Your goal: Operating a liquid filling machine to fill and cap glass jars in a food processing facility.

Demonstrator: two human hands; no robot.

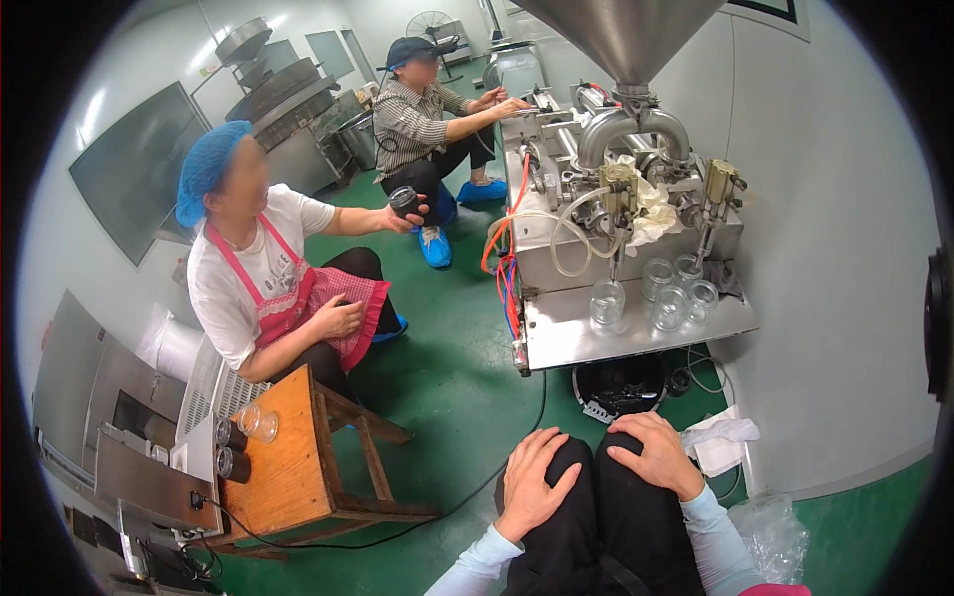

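My left hand (534,481) lies flat on my left knee, fingers spread, holding nothing. Likewise empty, my right hand (656,452) rests on my right knee. I sit in dark trousers facing a steel filling machine (616,189) with a large funnel on top. Several empty glass jars (668,293) stand on the machine's steel shelf (556,338), one jar (607,302) under the left nozzle. A seated person in a blue hair net and pink apron holds out a dark filled jar (404,202) in one hand.
A wooden stool-table (298,467) at lower left carries a glass jar and two dark jars beside a steel device. A second seated person works at the machine's far end. A black pedal unit (621,387) lies under the shelf. White cloth and a plastic bag lie at right.
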